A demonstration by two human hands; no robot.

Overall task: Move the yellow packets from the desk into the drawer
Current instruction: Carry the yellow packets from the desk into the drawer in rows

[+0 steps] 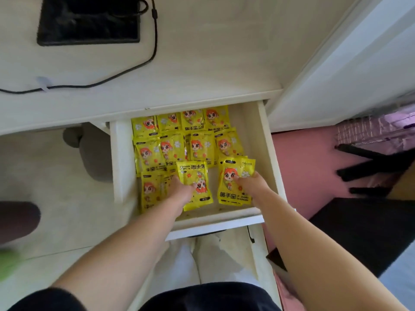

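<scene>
Two hands were down inside the open drawer (272,153). The left hand (179,190) pinched one yellow packet (197,187) by its side edge, its long axis running front to back, over the bare front of the drawer floor. The right hand (254,182) lay on a small stack (231,191) just beside it; gripping or only pressing, I couldn't tell. Beyond sat two rows (201,147) of at least four packets each. Farther off, the surface (202,63) showed no yellow, only one black tablet (89,19) and one cable (155,41).
</scene>
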